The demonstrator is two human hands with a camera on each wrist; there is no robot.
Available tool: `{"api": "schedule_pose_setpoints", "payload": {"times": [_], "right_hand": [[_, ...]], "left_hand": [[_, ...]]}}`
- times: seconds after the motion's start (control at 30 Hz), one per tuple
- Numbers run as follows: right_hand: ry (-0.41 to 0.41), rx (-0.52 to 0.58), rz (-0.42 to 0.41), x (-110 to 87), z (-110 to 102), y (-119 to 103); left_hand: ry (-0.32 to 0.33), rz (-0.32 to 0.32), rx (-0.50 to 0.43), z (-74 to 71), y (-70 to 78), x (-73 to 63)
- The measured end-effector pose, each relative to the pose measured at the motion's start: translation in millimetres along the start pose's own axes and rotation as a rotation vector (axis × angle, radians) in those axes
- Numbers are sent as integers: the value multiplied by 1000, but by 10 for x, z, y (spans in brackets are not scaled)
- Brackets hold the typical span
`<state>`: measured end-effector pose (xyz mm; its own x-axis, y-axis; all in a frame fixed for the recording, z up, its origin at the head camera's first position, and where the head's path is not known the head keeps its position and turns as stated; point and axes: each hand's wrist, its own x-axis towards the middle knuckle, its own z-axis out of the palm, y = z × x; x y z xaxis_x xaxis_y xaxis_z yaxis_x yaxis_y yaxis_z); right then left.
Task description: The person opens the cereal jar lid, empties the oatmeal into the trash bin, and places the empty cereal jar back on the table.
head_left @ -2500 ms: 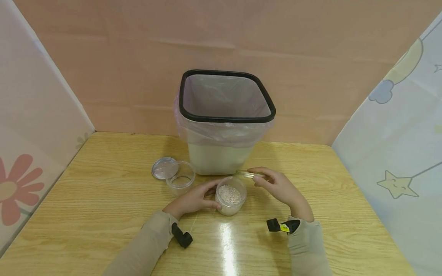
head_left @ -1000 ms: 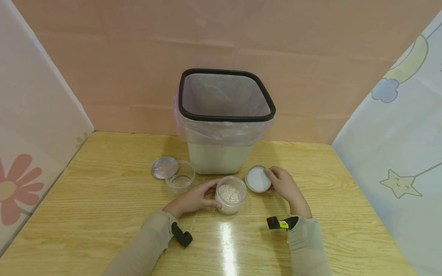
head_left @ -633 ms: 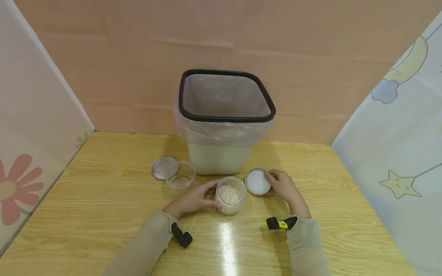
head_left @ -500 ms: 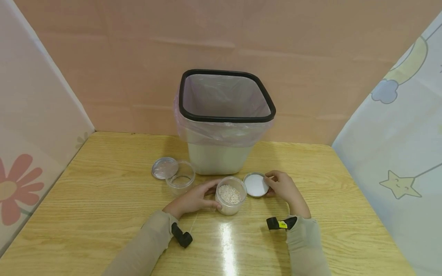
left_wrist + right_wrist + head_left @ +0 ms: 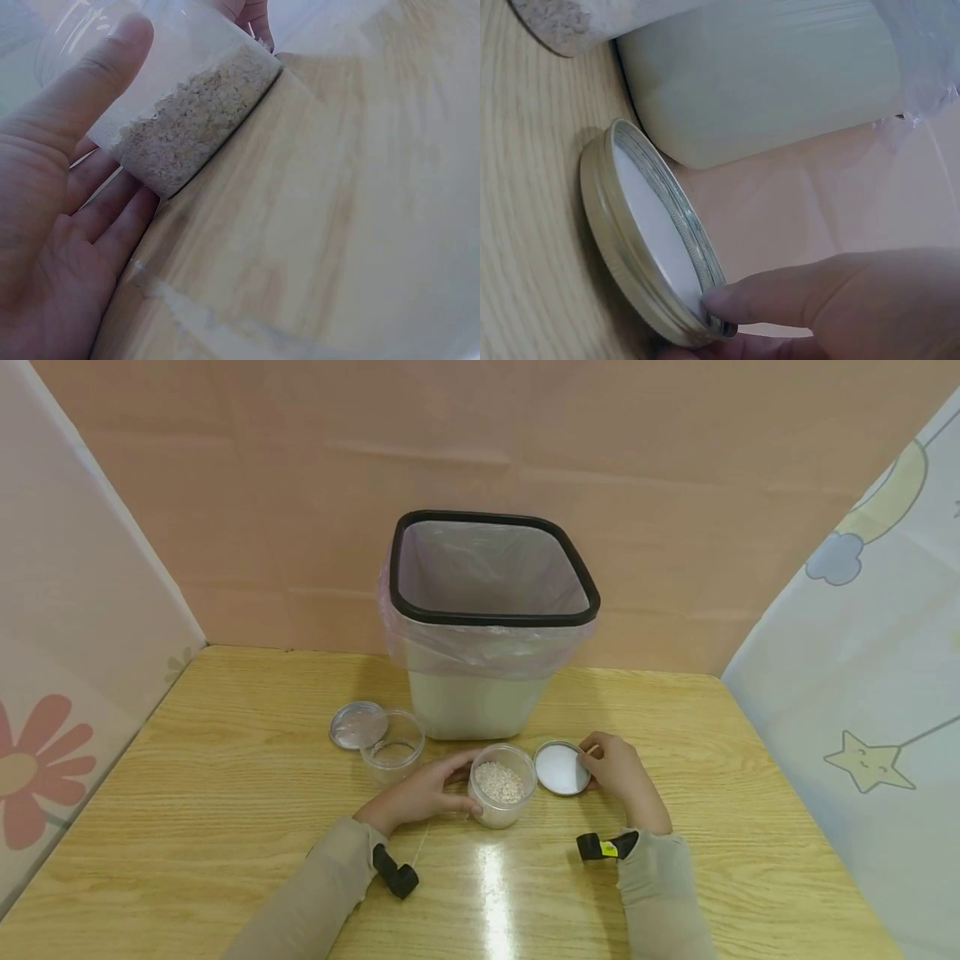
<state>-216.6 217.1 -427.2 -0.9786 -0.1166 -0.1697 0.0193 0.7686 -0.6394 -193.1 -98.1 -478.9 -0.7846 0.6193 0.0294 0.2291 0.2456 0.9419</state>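
My left hand [image 5: 423, 793] holds a clear plastic jar [image 5: 501, 817] from its left side, thumb in front and fingers behind. Oat-like flakes [image 5: 199, 120] fill its lower part, and it stands upright on the table. My right hand [image 5: 618, 777] pinches the right edge of a gold metal screw lid [image 5: 641, 247], whose white inner face [image 5: 561, 768] is turned up. In the right wrist view the thumb is over the rim, with fingers underneath. The lid lies low at the tabletop, just right of the jar.
A second clear jar [image 5: 392, 768] stands left of the filled one, with a silvery round lid [image 5: 348, 727] behind it. A white bin [image 5: 476, 706] with a black rim and a plastic liner stands at the back, before a pink wall [image 5: 300, 527].
The right hand has turned the lid from edge-on to white side up and brought it down beside the jar, lastly shifting slightly right. The left hand has stayed on the jar.
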Motion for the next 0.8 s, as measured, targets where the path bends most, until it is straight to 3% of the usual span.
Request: {"api": "schedule_pose_setpoints", "payload": {"times": [0.37, 0.8], "right_hand": [[24, -69, -32, -17, 32, -2], [-4, -79, -11, 20, 44, 4]], "left_hand": [[-3, 5, -2, 7, 25, -2], [-6, 1, -3, -10, 36, 1]]}}
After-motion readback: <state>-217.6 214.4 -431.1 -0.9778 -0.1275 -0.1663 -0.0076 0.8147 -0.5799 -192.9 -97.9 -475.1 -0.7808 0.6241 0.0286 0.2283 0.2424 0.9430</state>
